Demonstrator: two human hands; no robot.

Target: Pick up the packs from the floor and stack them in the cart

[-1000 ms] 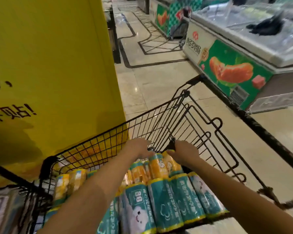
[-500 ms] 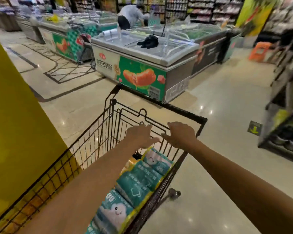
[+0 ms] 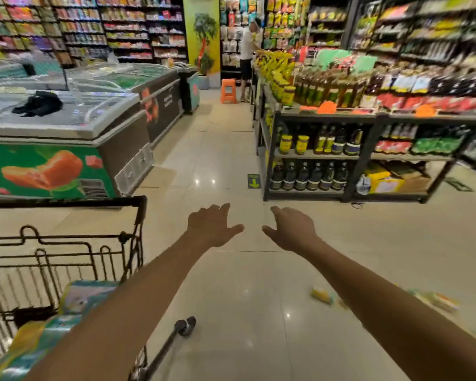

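well, both arms stretch forward over the floor [image 3: 231,298], left hand [image 3: 212,226] and right hand [image 3: 291,229] side by side, fingers loosely spread, holding nothing. the cart [image 3: 66,201] stands at the left with teal-and-yellow packs [image 3: 85,296] lying in its basket under the left forearm. on the tiles at the right (blurred) a loose pack [image 3: 322,296] lies just left of the right forearm and a second pack [image 3: 437,300] shows on its far side. a chest freezer [image 3: 66,127] stands behind the cart

Teal-and-yellow plastic packs [image 3: 66,312] sit in the black wire cart [image 3: 66,240], glossy beige floor tiles [image 3: 231,298] underfoot, green-and-orange artwork on the grey chest freezer [image 3: 47,171], and an orange plastic stool [image 3: 228,90] beyond.
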